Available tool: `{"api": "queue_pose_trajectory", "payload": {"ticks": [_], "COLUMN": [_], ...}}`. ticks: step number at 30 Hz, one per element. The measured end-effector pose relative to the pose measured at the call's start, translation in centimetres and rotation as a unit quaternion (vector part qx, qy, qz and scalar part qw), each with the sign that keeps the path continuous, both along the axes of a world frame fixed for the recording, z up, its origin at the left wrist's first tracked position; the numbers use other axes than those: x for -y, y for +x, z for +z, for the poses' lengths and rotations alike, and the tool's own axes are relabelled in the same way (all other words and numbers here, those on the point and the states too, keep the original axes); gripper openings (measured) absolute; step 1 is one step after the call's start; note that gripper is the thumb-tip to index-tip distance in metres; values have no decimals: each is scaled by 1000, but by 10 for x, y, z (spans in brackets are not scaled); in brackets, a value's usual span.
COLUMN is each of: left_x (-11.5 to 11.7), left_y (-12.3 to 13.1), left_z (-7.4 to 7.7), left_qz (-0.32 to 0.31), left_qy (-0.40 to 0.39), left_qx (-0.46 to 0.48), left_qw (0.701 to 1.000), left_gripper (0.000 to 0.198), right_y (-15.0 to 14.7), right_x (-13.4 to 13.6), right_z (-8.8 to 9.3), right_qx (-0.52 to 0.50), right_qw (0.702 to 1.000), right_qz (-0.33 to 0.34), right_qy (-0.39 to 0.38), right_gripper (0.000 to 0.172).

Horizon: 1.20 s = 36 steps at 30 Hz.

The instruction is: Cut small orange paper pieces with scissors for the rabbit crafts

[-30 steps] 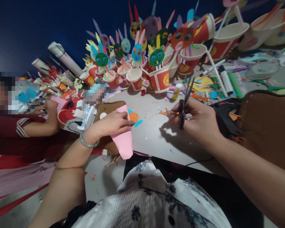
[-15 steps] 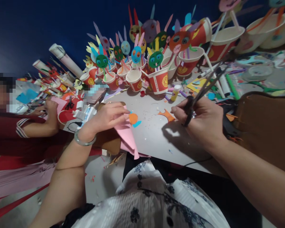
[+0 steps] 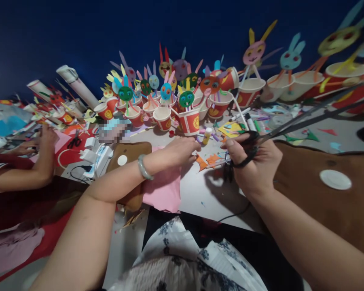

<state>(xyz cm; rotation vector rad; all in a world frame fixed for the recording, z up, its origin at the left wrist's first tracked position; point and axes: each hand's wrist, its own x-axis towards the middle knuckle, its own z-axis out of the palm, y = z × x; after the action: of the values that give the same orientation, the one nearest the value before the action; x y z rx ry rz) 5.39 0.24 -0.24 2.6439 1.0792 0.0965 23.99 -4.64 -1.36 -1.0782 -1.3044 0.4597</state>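
Scissors [image 3: 271,134], stiff, are gripped by the handles in right hand [image 3: 255,167]. Left hand [image 3: 182,149] lies on soft pink paper [image 3: 164,190], grip unclear; pinch its edge.

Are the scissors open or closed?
Open. The scissors in the right hand show two blades spreading apart toward the tips.

- Right of the red paper cup [image 3: 188,122], the black metal scissors [image 3: 273,133] have blades smeared by blur.
- Left of it, a pixelated patch [image 3: 112,131] hides something.
- Just in front of it, the left hand [image 3: 182,149] has its grip unclear.
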Motion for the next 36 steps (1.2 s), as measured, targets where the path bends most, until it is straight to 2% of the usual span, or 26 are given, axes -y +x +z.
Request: {"api": "queue_pose_trajectory", "payload": {"ticks": [3, 5, 9, 12, 14, 16, 19, 23, 27, 31, 36], "left_x": [-4, -6, -9, -10, -10, -10, -8, -2, 1, 2, 5], "left_y": [8, 8, 4, 0, -1, -2, -3, -4, -3, -1, 0], "left_z": [-20, -30, -36, -32, -28, -25, -18, -7, 0, 0, 5], "left_qz": [-19, -8, -3, -2, 21, 51, 86, 145, 146, 128, 111], "left_qy": [-2, -1, -23, -51, -120, -222, -359, -443, -465, -447, -458], "left_qx": [-8, 8, 71, 110, 161, 245, 351, 392, 412, 431, 430], "left_qw": [1000, 1000, 997, 993, 979, 943, 860, 793, 770, 773, 770], "left_gripper": [21, 15, 7, 3, 5, 10, 17, 22, 22, 24, 20], "right_y": [-1, -1, -2, -1, 0, 1, 0, -4, -5, -1, -1], "right_x": [2, 3, 7, 6, 5, 2, 0, 1, 2, -2, -4], "right_z": [1, 2, 6, 6, 4, 1, -1, 1, -1, -8, -7], "right_qx": [7, 5, 2, 20, 29, 26, 19, 40, 17, 14, 8], "right_qw": [1000, 1000, 1000, 999, 999, 998, 997, 993, 991, 990, 981], "right_qz": [-2, -4, -2, 1, -2, -5, 14, 55, 64, 53, 89], "right_qy": [-14, -24, -25, -31, -39, -51, -77, -102, -120, -129, -170], "right_gripper": [10, 10, 10, 10, 11, 11, 12, 16, 27, 19, 20]}}
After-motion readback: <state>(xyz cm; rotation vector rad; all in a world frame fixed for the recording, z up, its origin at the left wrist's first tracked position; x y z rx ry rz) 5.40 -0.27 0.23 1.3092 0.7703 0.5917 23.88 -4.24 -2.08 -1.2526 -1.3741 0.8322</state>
